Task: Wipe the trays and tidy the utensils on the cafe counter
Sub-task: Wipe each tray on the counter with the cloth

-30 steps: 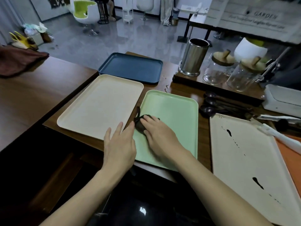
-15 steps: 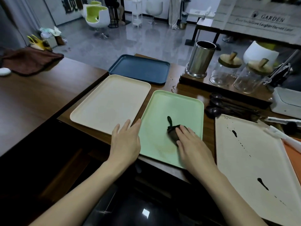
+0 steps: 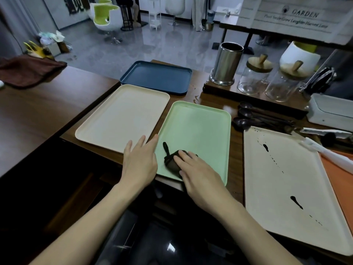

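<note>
While the right hand [image 3: 200, 169] presses a dark cloth [image 3: 171, 162] flat onto the near left part of the green tray [image 3: 200, 127], low in the centre of the frame, the wiping step is judged to be in hand. Its fingers [image 3: 183, 157] lie straight and close together on top of the cloth, pinching nothing; a thin dark tail of the cloth points toward the upper left. The left hand [image 3: 140, 161] rests palm down at the near left rim of the green tray, fingers straight and slightly spread, apparently bracing it on the surface [image 3: 236, 159]. No marks show on the green tray. Up and left of it lie a cream tray [image 3: 122, 115] and, further up the frame, a blue tray [image 3: 156, 77], both unmarked as far as can be told. At the right of the frame a large cream tray [image 3: 286, 178] carries dark streaks and spots and is judged not yet wiped. Dark spoons [image 3: 248, 119] lie loose just above it, below a steel canister [image 3: 226, 64]; the utensils are judged untidied. The next move calls for carrying the cloth across to the large cream tray, bracing its rim, and bearing down firmly on the streaks.
</note>
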A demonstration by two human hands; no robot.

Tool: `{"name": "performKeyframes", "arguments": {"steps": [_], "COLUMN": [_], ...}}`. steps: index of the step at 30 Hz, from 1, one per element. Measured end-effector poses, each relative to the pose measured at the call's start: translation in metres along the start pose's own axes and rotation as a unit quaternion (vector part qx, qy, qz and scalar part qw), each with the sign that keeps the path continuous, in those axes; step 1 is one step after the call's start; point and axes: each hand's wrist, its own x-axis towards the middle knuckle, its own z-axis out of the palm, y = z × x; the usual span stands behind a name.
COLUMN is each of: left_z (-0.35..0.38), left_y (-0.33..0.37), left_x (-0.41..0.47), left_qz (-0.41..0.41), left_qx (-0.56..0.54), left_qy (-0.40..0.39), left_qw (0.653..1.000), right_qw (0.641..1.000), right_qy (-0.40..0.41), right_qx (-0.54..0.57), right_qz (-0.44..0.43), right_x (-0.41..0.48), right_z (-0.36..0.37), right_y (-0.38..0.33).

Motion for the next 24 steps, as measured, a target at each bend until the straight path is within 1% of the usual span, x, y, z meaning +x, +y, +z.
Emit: {"name": "performKeyframes", "arguments": {"steps": [5,7,9,11,12,14,15,16,17,19,21,22,24], "left_z": [0.001,0.002,0.001,0.000,0.000,-0.001,-0.001,-0.001,-0.002,-0.005,-0.008,-0.009,-0.009], "left_y": [0.000,-0.001,-0.001,-0.002,-0.002,-0.003,-0.003,-0.002,0.001,0.009,0.022,0.028,0.036], "left_x": [0.001,0.002,0.002,0.002,0.003,0.004,0.004,0.004,0.003,0.000,-0.004,-0.006,-0.007], "left_qz": [0.000,0.004,0.010,0.008,0.007,0.012,0.024,0.046,0.071,0.111,0.139,0.148,0.154], "left_qx": [-0.004,-0.002,-0.002,-0.003,-0.004,-0.002,0.003,0.011,0.017,-0.003,-0.025,-0.027,-0.028], "left_qy": [-0.005,-0.007,-0.010,-0.020,-0.025,-0.031,-0.026,-0.014,0.005,0.032,0.026,0.015,-0.003], "left_qw": [1.000,1.000,1.000,1.000,1.000,0.999,0.999,0.999,0.997,0.993,0.990,0.989,0.988], "right_qw": [0.995,0.993,0.993,0.992,0.986,0.961,0.952,0.952,0.960,0.979,0.988,0.991,0.996], "right_qy": [0.051,0.049,0.039,0.011,-0.005,0.001,0.012,0.020,0.020,-0.011,-0.044,-0.044,-0.006], "right_qx": [-0.039,-0.053,-0.031,0.050,0.115,0.242,0.270,0.268,0.241,0.166,0.109,0.082,0.048], "right_qz": [0.072,0.090,0.104,0.116,0.123,0.135,0.142,0.145,0.141,0.118,0.104,0.096,0.081], "right_x": [-0.010,0.005,0.024,0.038,0.040,0.033,0.027,0.020,0.013,0.005,0.004,0.004,0.007], "right_z": [-0.008,-0.008,-0.006,-0.008,-0.013,-0.026,-0.032,-0.038,-0.042,-0.047,-0.049,-0.049,-0.046], "right_y": [0.039,0.036,0.025,0.013,0.011,0.019,0.027,0.036,0.045,0.055,0.054,0.053,0.051]}}
